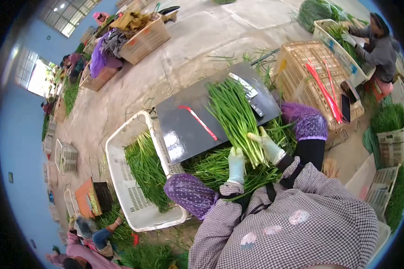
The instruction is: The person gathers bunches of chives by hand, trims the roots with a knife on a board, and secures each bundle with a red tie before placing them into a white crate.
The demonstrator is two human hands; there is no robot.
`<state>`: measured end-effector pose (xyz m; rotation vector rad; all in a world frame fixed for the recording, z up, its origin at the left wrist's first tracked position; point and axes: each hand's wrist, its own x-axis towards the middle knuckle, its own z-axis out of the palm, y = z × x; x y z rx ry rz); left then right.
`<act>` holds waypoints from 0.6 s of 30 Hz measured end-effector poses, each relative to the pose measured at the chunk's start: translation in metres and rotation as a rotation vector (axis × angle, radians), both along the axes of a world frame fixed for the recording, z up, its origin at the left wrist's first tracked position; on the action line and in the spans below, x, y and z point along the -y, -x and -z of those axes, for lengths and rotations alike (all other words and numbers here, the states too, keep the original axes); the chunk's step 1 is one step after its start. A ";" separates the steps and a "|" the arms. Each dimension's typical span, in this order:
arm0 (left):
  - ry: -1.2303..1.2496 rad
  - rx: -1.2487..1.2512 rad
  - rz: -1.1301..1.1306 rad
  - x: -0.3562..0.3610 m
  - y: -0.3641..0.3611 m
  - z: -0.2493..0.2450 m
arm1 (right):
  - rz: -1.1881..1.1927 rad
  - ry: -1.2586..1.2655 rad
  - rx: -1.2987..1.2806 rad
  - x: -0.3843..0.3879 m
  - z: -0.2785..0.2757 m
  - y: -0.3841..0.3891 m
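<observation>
A bunch of green chives (pixel 233 112) lies across a dark grey board (pixel 184 130), its pale stem ends toward me and over the board's near edge. My gloved left hand (pixel 236 167) is against the left side of the stem ends. My gloved right hand (pixel 270 148) grips the same stems from the right, its thumb and fingers around them. Beside the bunch rests a knife-like metal blade with a dark handle (pixel 256 109). Left of the bunch lies a red strip (pixel 199 123). Loose chives (pixel 206 163) fill the space below the board, between my knees.
A white basket (pixel 114 172) holding chives stands to the left. At the right, an upturned crate (pixel 296 67) carries red strips (pixel 321 89) and a phone (pixel 345 107). Behind it a gloved co-worker (pixel 379 49) handles greens. More people and crates line the left wall.
</observation>
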<state>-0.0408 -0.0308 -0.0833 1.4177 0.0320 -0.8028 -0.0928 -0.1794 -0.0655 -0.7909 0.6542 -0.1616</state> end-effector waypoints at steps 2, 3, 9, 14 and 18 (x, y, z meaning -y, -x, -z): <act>0.055 -0.063 -0.083 -0.004 0.009 0.003 | 0.002 0.040 -0.083 0.000 0.010 -0.003; -0.071 0.084 0.021 -0.010 0.008 0.016 | -0.002 -0.018 -0.059 -0.001 0.015 -0.001; 0.201 -0.287 0.144 -0.007 -0.007 0.009 | -0.423 0.813 -0.297 -0.026 -0.043 -0.003; 0.380 -0.508 0.061 -0.014 -0.010 0.017 | -0.311 1.112 -0.089 -0.023 -0.014 0.005; 0.749 -0.608 0.296 -0.037 -0.028 0.065 | -0.417 0.736 -0.063 0.009 -0.026 0.004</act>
